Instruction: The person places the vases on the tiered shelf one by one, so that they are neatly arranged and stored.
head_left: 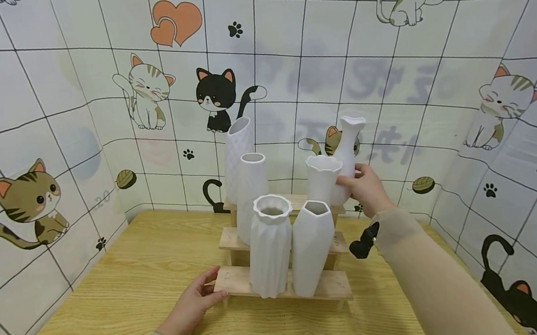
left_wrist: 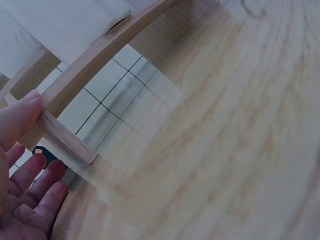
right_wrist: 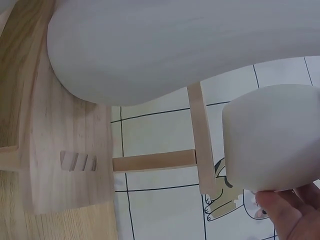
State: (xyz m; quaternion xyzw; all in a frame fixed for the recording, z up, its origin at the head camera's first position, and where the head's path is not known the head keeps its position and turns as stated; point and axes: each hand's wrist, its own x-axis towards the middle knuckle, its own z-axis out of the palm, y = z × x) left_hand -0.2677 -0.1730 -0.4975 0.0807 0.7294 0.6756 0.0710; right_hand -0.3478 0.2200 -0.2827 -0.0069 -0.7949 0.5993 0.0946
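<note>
A wooden three-tier display stand (head_left: 283, 290) on the table carries white vases. At its left end, my left hand (head_left: 191, 302) holds the lowest step between thumb and fingers; the left wrist view shows the thumb (left_wrist: 22, 117) against the board's end. My right hand (head_left: 368, 187) grips the lower body of a narrow-necked vase (head_left: 348, 140) at the back right. In the right wrist view, this vase's base (right_wrist: 267, 140) appears apart from the top step (right_wrist: 200, 135). A scalloped-rim vase (head_left: 322, 175) partly covers it in the head view.
A fluted vase (head_left: 272, 249) and a faceted vase (head_left: 313, 247) share the bottom step. Behind them, on the left, are a cylindrical vase (head_left: 252, 183) and a slant-mouthed vase (head_left: 236, 165). Cat-patterned walls (head_left: 284, 78) border the wooden table (head_left: 160, 255).
</note>
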